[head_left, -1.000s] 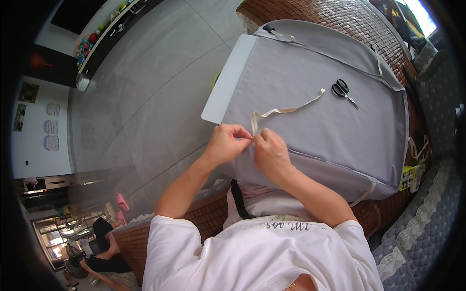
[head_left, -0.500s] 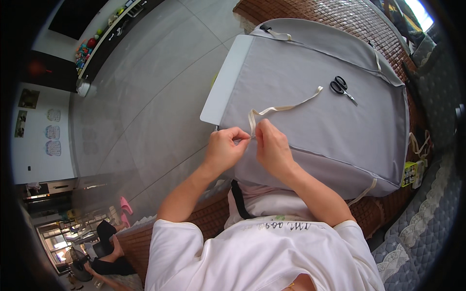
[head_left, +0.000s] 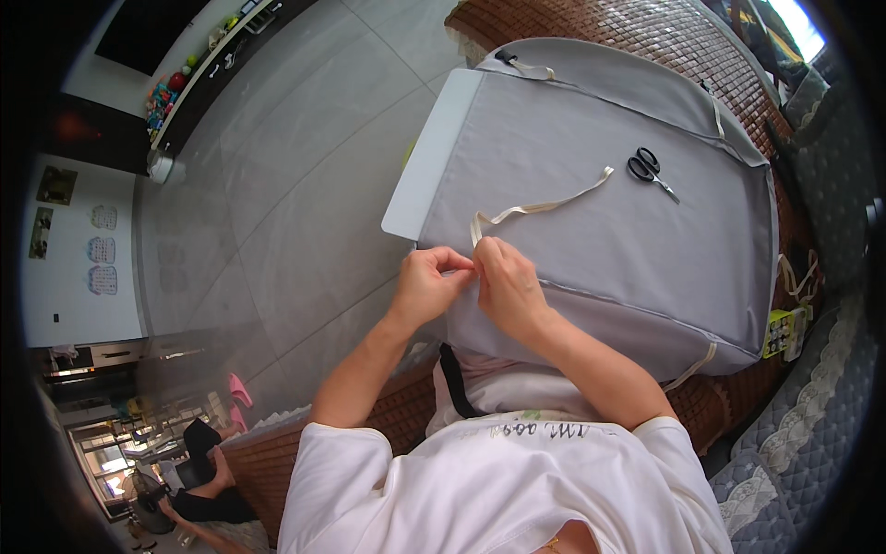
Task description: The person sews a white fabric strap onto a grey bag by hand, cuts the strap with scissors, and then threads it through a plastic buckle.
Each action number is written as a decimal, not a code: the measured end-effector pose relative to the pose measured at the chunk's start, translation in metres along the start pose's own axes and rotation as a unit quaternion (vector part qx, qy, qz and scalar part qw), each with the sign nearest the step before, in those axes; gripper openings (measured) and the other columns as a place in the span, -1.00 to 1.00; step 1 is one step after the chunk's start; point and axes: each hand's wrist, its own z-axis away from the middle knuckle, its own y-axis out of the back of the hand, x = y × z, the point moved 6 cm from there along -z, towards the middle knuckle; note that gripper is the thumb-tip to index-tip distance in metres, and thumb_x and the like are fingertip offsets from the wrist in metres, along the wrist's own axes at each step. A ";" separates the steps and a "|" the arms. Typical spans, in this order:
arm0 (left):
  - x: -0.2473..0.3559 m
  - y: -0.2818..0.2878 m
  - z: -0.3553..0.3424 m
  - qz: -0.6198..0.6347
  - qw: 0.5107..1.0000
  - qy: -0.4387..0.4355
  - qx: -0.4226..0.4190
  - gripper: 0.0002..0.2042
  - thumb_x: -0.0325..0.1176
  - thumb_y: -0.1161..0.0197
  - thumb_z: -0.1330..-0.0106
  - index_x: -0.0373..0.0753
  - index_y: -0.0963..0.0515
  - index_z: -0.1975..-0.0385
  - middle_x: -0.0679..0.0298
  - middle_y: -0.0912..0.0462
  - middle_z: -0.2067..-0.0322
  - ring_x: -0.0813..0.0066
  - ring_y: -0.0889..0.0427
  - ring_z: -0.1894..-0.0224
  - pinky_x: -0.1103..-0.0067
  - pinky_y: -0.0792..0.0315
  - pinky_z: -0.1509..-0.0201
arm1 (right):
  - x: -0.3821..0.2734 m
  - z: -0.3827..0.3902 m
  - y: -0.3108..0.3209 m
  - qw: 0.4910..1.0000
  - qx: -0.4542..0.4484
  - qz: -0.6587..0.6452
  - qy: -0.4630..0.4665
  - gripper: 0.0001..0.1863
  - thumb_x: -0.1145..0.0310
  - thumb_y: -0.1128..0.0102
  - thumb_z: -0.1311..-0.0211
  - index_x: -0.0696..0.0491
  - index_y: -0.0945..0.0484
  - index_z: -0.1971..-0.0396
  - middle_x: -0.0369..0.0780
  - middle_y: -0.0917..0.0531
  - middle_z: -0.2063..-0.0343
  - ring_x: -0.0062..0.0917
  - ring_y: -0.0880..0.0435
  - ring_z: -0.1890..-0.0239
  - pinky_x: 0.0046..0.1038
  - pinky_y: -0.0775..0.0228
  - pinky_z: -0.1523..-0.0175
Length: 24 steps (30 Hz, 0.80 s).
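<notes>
A large grey fabric cover [head_left: 563,138] lies over a flat board, whose pale edge [head_left: 434,157] shows along its left side. At the cover's near left corner, my left hand [head_left: 430,284] pinches the fabric edge with thumb and forefinger. Beside it, fingertips almost touching, my right hand [head_left: 509,286] is closed on the end of a cream strap [head_left: 540,208]. The strap's free part curls away across the cover to the far right. Both sets of fingertips partly hide the spot where strap and fabric meet. Black-handled scissors [head_left: 651,171] rest on the cover.
Further cream straps hang at the cover's other corners [head_left: 701,360]. Under the cover is a brown woven mat [head_left: 609,28]. Right of it are a green box [head_left: 780,332] and a quilted grey sofa cover [head_left: 794,443]. Another person's leg [head_left: 217,475] shows at lower left, near pink slippers [head_left: 240,391].
My right hand has shifted slightly left and down, closer to my left hand. The strap's near end has moved a little with it. The scissors stay put.
</notes>
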 end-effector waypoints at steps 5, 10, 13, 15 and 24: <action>0.009 0.004 0.003 0.013 1.000 -0.025 0.002 -0.93 -0.54 -0.23 0.03 -0.36 -0.52 0.52 0.33 -0.57 0.54 0.71 -0.47 0.48 0.75 -0.37 0.39 | 0.006 0.004 0.002 0.998 -0.022 -0.047 -0.032 -0.79 0.68 0.00 0.23 0.12 -0.26 0.54 -0.14 -0.41 0.55 -0.26 -0.42 0.46 -0.34 -0.25 0.39; 0.024 0.010 0.008 -0.037 0.998 -0.052 0.006 -0.91 -0.53 -0.23 0.02 -0.36 -0.52 0.49 0.35 -0.56 0.53 0.71 -0.47 0.47 0.75 -0.38 0.37 | 0.018 -0.014 0.060 0.997 0.036 -0.073 0.006 -0.84 0.57 -0.05 0.06 0.13 -0.43 0.38 -0.15 -0.53 0.45 -0.34 -0.51 0.39 -0.51 -0.32 0.32; 0.024 0.012 0.008 0.053 0.996 -0.043 -0.051 -0.89 -0.53 -0.23 0.01 -0.35 -0.53 0.46 0.37 -0.55 0.53 0.72 -0.47 0.48 0.75 -0.37 0.39 | 0.066 -0.029 0.044 0.974 -0.149 -0.057 -0.159 -0.83 0.43 -0.06 0.02 0.15 -0.50 0.39 -0.14 -0.55 0.51 -0.35 -0.50 0.43 -0.41 -0.29 0.33; 0.022 0.007 0.007 0.030 0.995 -0.018 -0.090 -0.86 -0.46 -0.25 0.02 -0.34 -0.54 0.44 0.35 -0.58 0.52 0.69 -0.50 0.45 0.73 -0.38 0.37 | 0.076 -0.018 0.007 0.900 -0.358 -0.161 -0.188 -0.82 0.35 -0.04 -0.02 0.15 -0.54 0.47 -0.22 -0.55 0.57 -0.53 -0.47 0.48 -0.49 -0.28 0.37; 0.024 -0.001 0.004 0.059 0.991 -0.053 -0.105 -0.89 -0.54 -0.22 0.02 -0.32 -0.54 0.45 0.31 -0.57 0.49 0.66 -0.50 0.44 0.71 -0.39 0.35 | 0.094 -0.026 0.007 0.848 -0.239 -0.323 -0.345 -0.82 0.43 -0.01 -0.01 0.11 -0.55 0.39 -0.33 -0.53 0.54 -0.72 -0.40 0.48 -0.61 -0.22 0.50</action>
